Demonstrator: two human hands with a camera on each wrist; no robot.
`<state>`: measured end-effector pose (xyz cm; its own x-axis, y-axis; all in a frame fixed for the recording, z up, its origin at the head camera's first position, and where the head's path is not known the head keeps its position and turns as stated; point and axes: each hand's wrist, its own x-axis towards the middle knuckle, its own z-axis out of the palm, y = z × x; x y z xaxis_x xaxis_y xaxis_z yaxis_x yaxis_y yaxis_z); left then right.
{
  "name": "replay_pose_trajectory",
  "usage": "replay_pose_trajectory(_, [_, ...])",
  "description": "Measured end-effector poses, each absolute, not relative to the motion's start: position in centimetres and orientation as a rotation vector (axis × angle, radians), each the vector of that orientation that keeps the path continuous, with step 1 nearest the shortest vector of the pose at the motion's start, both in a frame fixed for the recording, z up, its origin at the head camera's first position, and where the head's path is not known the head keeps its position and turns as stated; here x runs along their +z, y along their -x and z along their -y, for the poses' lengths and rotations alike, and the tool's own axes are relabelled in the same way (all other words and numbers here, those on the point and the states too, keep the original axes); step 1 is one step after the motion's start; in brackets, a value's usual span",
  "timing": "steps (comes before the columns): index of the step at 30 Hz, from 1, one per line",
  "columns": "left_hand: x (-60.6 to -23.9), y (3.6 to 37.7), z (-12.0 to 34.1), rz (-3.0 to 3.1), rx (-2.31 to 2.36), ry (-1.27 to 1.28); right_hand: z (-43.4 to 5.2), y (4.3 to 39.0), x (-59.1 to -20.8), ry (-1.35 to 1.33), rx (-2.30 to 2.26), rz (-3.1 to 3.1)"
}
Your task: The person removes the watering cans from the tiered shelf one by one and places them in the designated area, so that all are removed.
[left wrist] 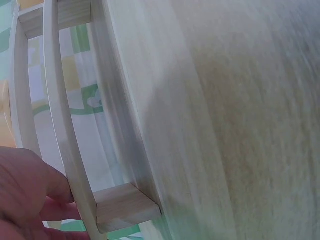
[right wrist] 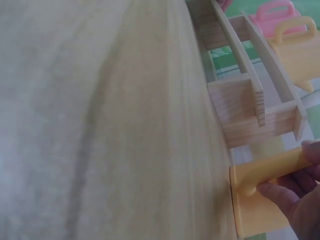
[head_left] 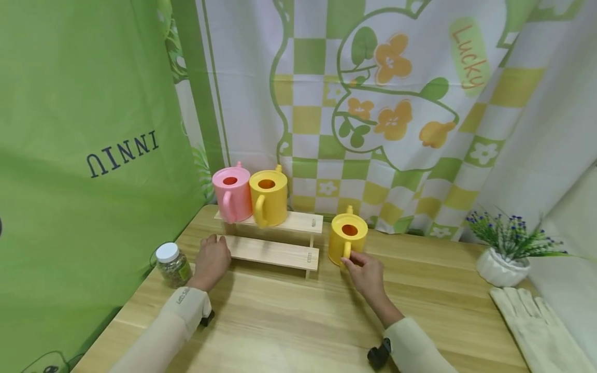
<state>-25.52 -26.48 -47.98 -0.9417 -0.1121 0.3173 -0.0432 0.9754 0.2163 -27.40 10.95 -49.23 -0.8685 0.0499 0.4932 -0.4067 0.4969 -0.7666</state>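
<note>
A two-tier wooden shelf [head_left: 275, 252] stands on the table [head_left: 289, 321]. Its upper tier carries a pink cup [head_left: 231, 196] and a yellow cup [head_left: 269, 198]. My left hand [head_left: 215, 254] holds the left end of the lower tier, its fingers [left wrist: 55, 192] curled against the board [left wrist: 62, 125]. A second yellow cup [head_left: 347, 240] stands on the table just right of the shelf. My right hand [head_left: 352, 260] pinches this cup's handle. In the right wrist view my fingers [right wrist: 292, 192] are round the handle of the cup [right wrist: 257, 205], with the shelf [right wrist: 250, 102] beyond.
A glass jar with a white lid [head_left: 172, 264] stands left of my left hand. A white pot with a small plant [head_left: 505, 256] and a pair of pale gloves [head_left: 536, 326] lie at the right. Green and checked curtains close off the back and left.
</note>
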Motion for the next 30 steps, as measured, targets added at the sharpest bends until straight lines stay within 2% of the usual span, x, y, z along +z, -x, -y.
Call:
replay_pose_trajectory(9, [-48.3,25.6,26.8,2.779,-0.326,-0.109,-12.4,26.3,-46.9,-0.190,1.320,2.572])
replay_pose_trajectory(12, [-48.5,25.5,26.8,2.778,-0.328,-0.117,-13.4,25.3,-44.3,-0.167,1.295,2.489])
replay_pose_trajectory(15, [-48.5,25.6,26.7,2.762,-0.322,-0.119,-12.8,24.8,-40.5,-0.251,1.336,2.266])
replay_pose_trajectory(18, [-48.3,25.5,27.0,2.750,-0.303,-0.126,-9.3,25.1,-37.3,-0.423,1.421,2.102])
replay_pose_trajectory(21, [-48.4,25.4,27.4,2.765,-0.303,-0.137,-4.6,25.8,-35.7,-0.561,1.516,2.079])
replay_pose_trajectory(26, [-48.6,25.4,27.4,2.781,-0.293,-0.147,2.4,27.7,-36.3,-0.600,1.597,2.253])
replay_pose_trajectory(30, [-48.4,25.6,26.7,2.744,-0.264,-0.134,5.6,28.8,-37.4,-0.528,1.640,2.339])
